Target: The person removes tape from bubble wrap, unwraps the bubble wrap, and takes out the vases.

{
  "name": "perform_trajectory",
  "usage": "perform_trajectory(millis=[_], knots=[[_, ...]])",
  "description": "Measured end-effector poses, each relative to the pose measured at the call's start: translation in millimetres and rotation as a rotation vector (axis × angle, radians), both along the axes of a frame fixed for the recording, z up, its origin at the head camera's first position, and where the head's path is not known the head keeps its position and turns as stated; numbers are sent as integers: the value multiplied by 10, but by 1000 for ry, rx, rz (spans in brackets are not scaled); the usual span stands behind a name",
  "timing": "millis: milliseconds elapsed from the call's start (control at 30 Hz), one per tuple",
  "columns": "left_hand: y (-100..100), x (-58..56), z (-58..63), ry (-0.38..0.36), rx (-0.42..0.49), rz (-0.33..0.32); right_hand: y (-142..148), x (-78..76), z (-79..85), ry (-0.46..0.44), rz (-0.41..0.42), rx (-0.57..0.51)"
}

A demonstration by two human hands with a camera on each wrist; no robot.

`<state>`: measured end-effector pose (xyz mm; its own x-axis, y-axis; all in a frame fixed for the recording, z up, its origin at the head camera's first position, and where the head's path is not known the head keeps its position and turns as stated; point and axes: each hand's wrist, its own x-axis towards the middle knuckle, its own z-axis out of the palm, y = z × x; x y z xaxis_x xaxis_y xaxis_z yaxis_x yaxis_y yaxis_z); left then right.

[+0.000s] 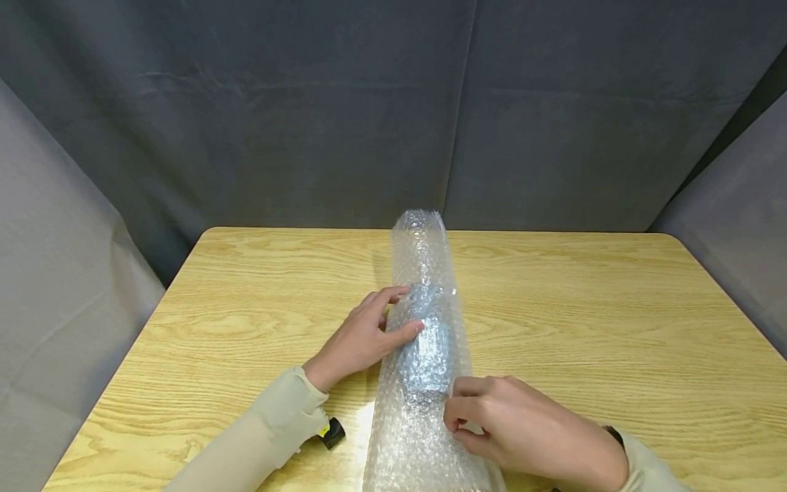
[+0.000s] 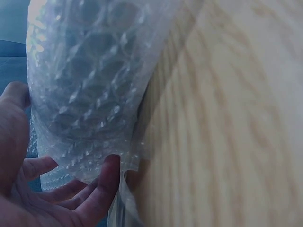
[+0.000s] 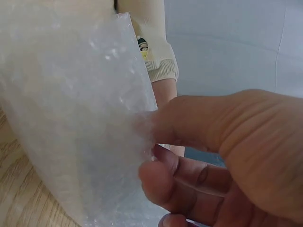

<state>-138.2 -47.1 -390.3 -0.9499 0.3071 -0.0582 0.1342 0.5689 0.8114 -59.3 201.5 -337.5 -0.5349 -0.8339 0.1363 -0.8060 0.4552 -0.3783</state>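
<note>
A long strip of bubble wrap (image 1: 413, 444) runs from the table's front edge toward its back. Partway along it lies a bluish, cylinder-like item (image 1: 427, 352), seen through layers of the wrap. My left hand (image 1: 364, 335) holds this bundle from the left, its thumb on top and its fingers at the far left side. In the left wrist view, fingertips (image 2: 112, 163) meet the edge of the wrap. On the near right, my right hand (image 1: 501, 420) pinches the wrap's right edge between thumb and curled fingers. The right wrist view shows the pinched sheet (image 3: 94, 127) lying against the fingertips.
The wood-grain table (image 1: 584, 307) extends to both sides of the wrap. A dark curtain (image 1: 307, 137) hangs behind it, with pale grey cloth (image 1: 55, 273) at the left. A small black device (image 1: 333, 433) sits at the left sleeve.
</note>
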Motion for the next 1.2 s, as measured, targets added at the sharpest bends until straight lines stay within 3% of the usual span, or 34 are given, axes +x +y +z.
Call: perform_trajectory(millis=[333,800,1200], knots=[[7,9,0,-2,4,7,-19,7,23,-37,-49,62],[9,12,6,12,3,1,-24,18,23,-15,-85,64],[10,7,12,7,5,0,-38,30,-2,7,-56,26]])
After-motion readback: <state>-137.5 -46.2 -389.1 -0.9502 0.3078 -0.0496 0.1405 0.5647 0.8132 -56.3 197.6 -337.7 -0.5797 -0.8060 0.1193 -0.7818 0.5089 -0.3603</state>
